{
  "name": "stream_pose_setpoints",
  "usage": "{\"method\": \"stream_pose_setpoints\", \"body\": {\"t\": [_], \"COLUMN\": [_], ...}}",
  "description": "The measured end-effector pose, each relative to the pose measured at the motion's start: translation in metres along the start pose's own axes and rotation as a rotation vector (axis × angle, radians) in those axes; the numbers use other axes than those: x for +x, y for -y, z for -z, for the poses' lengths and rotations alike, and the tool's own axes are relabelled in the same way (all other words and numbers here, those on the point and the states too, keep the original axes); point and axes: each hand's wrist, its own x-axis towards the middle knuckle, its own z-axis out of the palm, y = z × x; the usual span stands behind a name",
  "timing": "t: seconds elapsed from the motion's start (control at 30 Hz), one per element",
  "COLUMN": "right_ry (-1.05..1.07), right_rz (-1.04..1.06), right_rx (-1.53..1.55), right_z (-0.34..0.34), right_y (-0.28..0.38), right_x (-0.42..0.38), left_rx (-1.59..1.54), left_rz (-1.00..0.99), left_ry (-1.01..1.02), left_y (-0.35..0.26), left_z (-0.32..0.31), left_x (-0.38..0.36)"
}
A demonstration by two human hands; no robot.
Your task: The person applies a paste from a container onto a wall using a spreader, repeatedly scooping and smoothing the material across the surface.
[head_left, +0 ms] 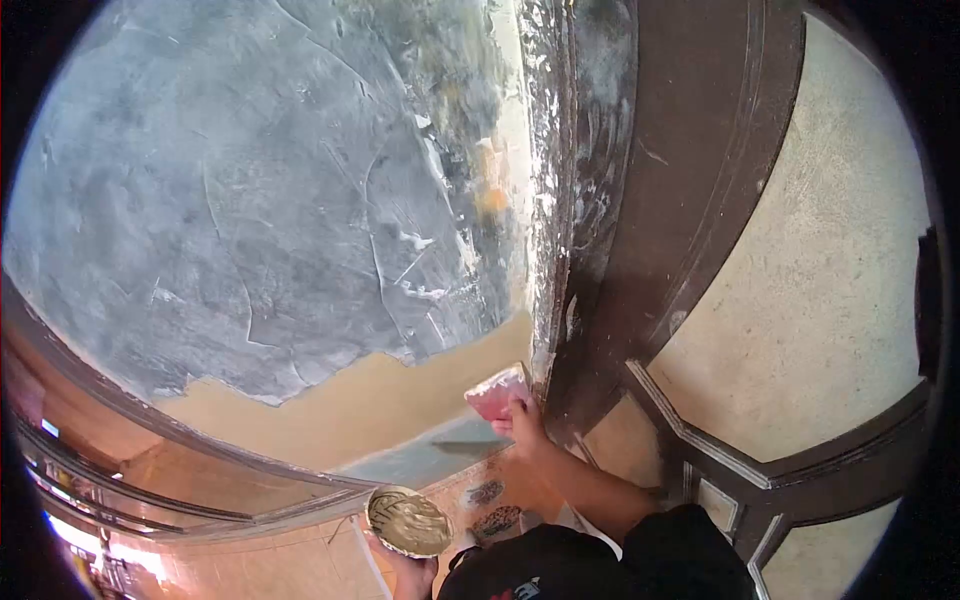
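Observation:
My right hand [523,424] is closed on a red plastic putty spreader [494,398], whose upper edge is coated with whitish putty. The spreader is right at the wall, low in the corner beside the dark door frame. Down at the lower middle, my left hand [414,572] grips a round bowl [371,507] from beneath and the side. Inside the bowl lies beige-grey putty [420,525], streaked and smeared up to the rim. Grey, rough filler [270,200] covers most of the wall, and a smooth beige band [370,405] runs below its ragged lower edge.
A dark brown door frame [690,130] with putty smears along its edge stands on the right, next to a pale speckled panel [820,270]. Below the wall is a tiled, orange-toned floor [280,560]. Dark railings [130,500] run along the lower left.

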Motion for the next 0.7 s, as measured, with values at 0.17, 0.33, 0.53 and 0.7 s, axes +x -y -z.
{"method": "stream_pose_setpoints", "body": {"t": [0.17,0.33,0.53,0.7], "right_ry": [0.122,0.131,0.103,0.199], "right_rz": [0.174,0.245,0.058,0.285], "right_rx": [0.154,0.058,0.051,0.038], "right_z": [-0.048,-0.061,-0.044,-0.076], "right_y": [0.060,0.062,0.018,0.070], "right_x": [-0.050,-0.029,-0.041,-0.042], "left_rx": [0.011,0.018,0.047,0.031], "left_rz": [0.020,0.061,0.018,0.011], "left_ry": [0.013,-0.008,0.045,0.028], "left_y": [-0.004,-0.005,-0.010,-0.008], "left_z": [0.004,0.003,0.001,0.008], "left_x": [-0.004,-0.006,-0.011,-0.008]}}
